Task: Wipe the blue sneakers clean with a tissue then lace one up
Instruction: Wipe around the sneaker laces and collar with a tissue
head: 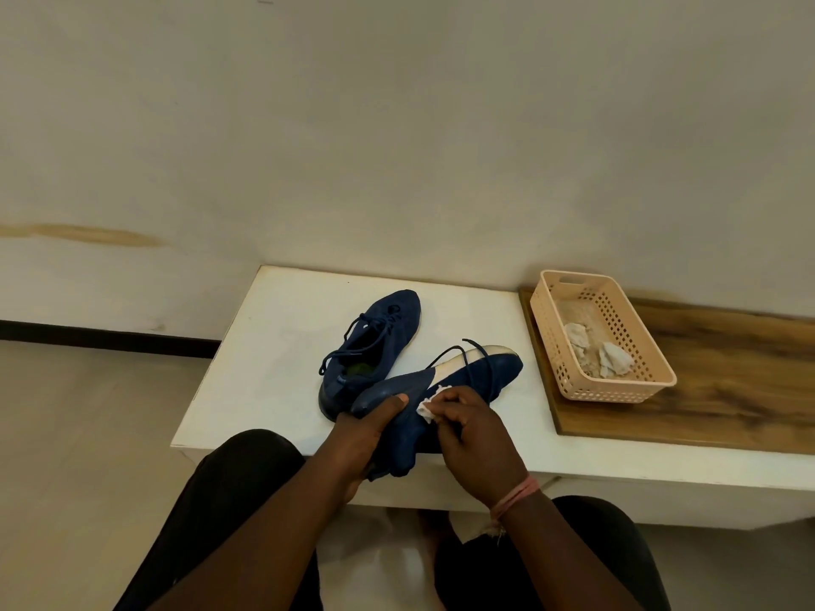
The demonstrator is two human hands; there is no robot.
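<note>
Both hands work on one sneaker at the near edge of the white table (273,328): the left hand (366,429) grips the held sneaker (476,374) at its heel end, thumb laid across the blue upper and fingers curled beneath, while the right hand (474,438) pinches a crumpled white tissue (430,405) against the shoe's side, just below the white sole. Held sneaker: tipped on its side, long axis running from the heel at the left hand diagonally away and to the right, toe toward the peach basket (551,310), loose lace (467,352) trailing over the sole. Second sneaker (388,332): upright on the table just behind and to the left, its heel touching or nearly touching the held shoe, nearer the left hand. Used tissues (613,359) lie in the basket, which stands on a wooden board (727,390) to the right. Judged step: wiping under way, with the toe end farthest from the tissue hand; lacing not yet begun
</note>
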